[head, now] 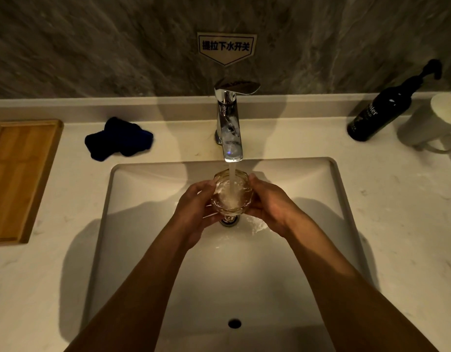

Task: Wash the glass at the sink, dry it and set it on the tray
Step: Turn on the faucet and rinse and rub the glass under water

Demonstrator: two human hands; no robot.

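Note:
A clear faceted glass (231, 193) is held upright over the white sink (148, 224), right under the chrome faucet (229, 123). Water streams from the spout into the glass and foams inside it. My left hand (195, 208) wraps the glass's left side and my right hand (268, 203) wraps its right side. A dark blue cloth (117, 139) lies crumpled on the counter left of the faucet. The wooden tray (18, 179) sits at the far left of the counter with nothing on it.
A black pump bottle (384, 110) and a white mug (432, 123) stand at the counter's back right. A sign (226, 47) hangs on the grey stone wall above the faucet. The drain (229, 221) lies just below the glass.

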